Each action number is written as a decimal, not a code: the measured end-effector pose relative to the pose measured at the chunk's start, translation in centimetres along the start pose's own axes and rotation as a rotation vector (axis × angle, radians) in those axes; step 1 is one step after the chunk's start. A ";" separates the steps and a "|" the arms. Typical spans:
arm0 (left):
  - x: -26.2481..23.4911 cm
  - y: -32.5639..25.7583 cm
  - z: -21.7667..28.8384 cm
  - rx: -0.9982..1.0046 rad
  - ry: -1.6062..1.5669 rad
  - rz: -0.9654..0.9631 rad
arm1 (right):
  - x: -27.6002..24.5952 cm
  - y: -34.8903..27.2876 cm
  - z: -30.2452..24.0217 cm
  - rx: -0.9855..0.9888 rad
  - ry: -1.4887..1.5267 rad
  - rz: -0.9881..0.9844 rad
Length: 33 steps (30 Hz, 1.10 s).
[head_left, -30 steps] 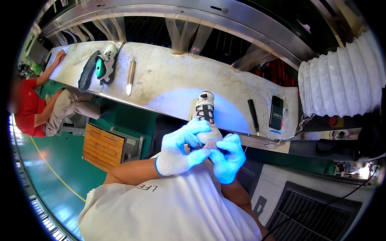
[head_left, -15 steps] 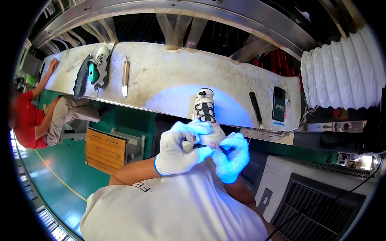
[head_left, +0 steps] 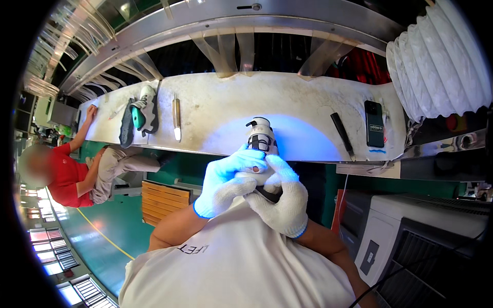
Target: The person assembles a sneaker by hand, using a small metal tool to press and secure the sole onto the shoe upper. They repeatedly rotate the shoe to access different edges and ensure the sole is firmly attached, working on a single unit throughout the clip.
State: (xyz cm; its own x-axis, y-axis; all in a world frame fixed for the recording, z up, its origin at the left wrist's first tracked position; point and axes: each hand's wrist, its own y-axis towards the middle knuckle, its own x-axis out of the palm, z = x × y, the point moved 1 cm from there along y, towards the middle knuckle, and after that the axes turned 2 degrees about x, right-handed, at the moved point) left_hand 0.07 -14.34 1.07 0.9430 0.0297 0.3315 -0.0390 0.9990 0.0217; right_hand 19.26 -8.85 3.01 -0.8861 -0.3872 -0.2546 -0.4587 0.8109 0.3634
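Observation:
A white and grey sneaker (head_left: 262, 141) with black straps lies lengthwise over the table's near edge, its toe pointing at my body. Both my hands wear white knit gloves with blue cuffs. My left hand (head_left: 223, 179) wraps the left side of the toe, its fingers laid across the top. From the right, my right hand (head_left: 282, 203) grips the front of the shoe, fingers bent over the toe. A strip of dark sole shows between the hands; the gloves hide most of the toe. Blue light falls on the gloves and the surface behind.
Right of the sneaker lie a black-handled tool (head_left: 341, 134) and a dark phone (head_left: 375, 123). To the left are a slim knife (head_left: 176, 118), another sneaker (head_left: 149, 110) and a loose dark sole (head_left: 126, 126). A person in red (head_left: 72, 174) sits far left. A white duct (head_left: 436, 64) hangs right.
The sneaker's toe and my hands have drawn closer together. My right hand has turned and shifted slightly left and down around the toe. The whole view has tilted.

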 end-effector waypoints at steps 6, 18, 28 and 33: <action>-0.2 0.7 0.4 0.119 0.332 -0.033 | -0.3 0.4 0.0 -0.044 -0.145 0.082; -1.9 2.0 0.8 0.056 0.272 -0.048 | 0.0 2.3 3.1 0.004 -0.132 0.086; -0.9 2.4 4.8 -0.084 0.351 -0.052 | 2.6 2.5 4.5 -0.027 -0.059 0.093; -0.8 2.5 4.6 -0.240 0.577 0.047 | 2.6 2.4 4.8 -0.063 -0.044 0.104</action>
State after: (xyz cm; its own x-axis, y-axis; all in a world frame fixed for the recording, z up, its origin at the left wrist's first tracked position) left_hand -2.32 -12.02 5.15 0.9712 0.0202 -0.2373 -0.0728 0.9739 -0.2151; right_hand 16.18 -5.80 -1.06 -0.9260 -0.2816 -0.2515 -0.3689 0.8162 0.4447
